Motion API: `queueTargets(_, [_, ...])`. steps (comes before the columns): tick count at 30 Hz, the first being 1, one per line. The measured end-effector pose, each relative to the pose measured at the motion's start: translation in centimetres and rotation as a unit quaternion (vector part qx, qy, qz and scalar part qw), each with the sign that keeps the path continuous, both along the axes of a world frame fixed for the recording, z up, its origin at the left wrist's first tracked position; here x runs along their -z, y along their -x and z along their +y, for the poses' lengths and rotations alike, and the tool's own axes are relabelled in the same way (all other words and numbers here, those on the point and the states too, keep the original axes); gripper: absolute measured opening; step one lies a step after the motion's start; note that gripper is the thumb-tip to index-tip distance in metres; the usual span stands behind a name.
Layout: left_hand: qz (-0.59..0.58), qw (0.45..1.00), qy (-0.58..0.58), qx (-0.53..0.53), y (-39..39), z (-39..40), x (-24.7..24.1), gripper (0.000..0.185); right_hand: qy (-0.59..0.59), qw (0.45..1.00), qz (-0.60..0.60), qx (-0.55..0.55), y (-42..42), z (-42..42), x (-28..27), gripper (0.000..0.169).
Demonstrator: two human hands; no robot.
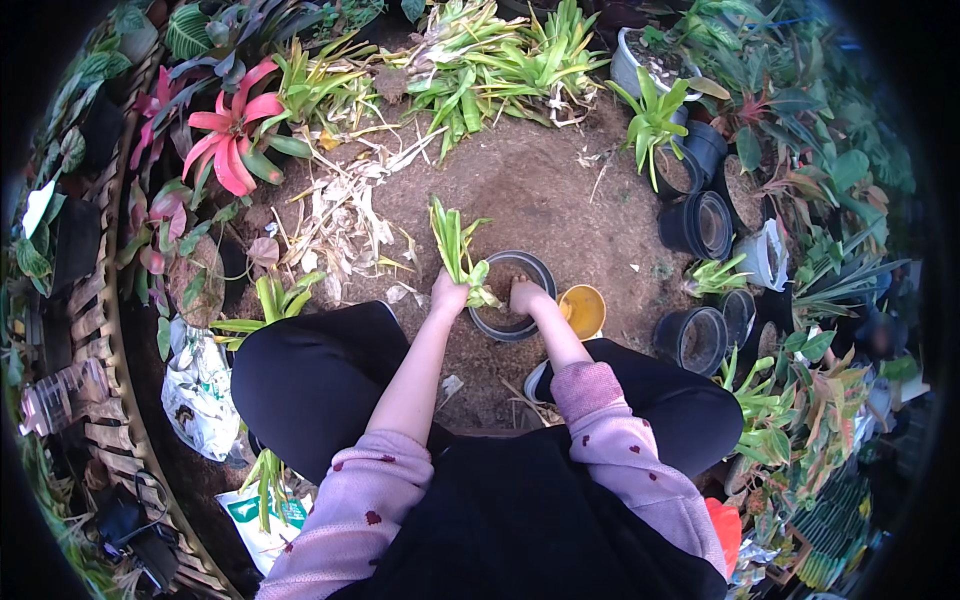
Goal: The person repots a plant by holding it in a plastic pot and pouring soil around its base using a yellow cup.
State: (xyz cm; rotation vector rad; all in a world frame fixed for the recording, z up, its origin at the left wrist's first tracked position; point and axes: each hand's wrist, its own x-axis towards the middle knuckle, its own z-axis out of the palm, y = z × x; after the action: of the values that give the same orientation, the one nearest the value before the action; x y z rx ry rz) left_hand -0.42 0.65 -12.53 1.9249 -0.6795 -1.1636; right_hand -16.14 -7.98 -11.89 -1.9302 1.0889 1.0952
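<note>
My left hand [448, 295] grips a small green strap-leaved plant [452, 244] near its base, the leaves pointing up and away from me. The plant's pale lower end hangs over the left rim of a round black plastic pot [551, 281]. Inside that pot, my right hand [528, 295] reaches down to the brown soil [506, 276]. Its fingertips are partly hidden, so whether they hold anything is unclear. Touching or nearly touching the pot on the right is a yellow-orange round container [583, 311], open at the top.
Dry leaves [341, 217] litter the ground at left. Pulled green plants [502, 75] lie heaped at the far side. Several black pots [690, 341] line the right. A red bromeliad [232, 135], a white plastic bag [196, 390] and a curved slatted border [112, 330] stand left.
</note>
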Motion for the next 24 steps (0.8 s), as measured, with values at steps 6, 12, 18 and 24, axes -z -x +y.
queueTargets(6, [0.023,1.0,0.009,-0.011,0.3,0.0,1.3,0.046,0.037,0.998,-0.05,-0.021,0.8,-0.6,0.3,0.066])
queueTargets(12, [0.05,0.999,0.013,-0.012,0.0,-0.3,2.7,0.045,0.041,0.995,-0.028,-0.092,2.1,3.2,-0.5,0.06])
queueTargets(18, [0.014,1.0,0.014,-0.012,0.0,-0.2,3.1,0.043,0.047,0.99,0.033,-0.132,1.6,3.3,-1.6,0.057])
queueTargets(24, [0.027,0.999,0.029,-0.033,0.3,0.3,1.9,0.042,0.069,0.988,-0.019,-0.14,1.7,4.9,-1.7,0.053])
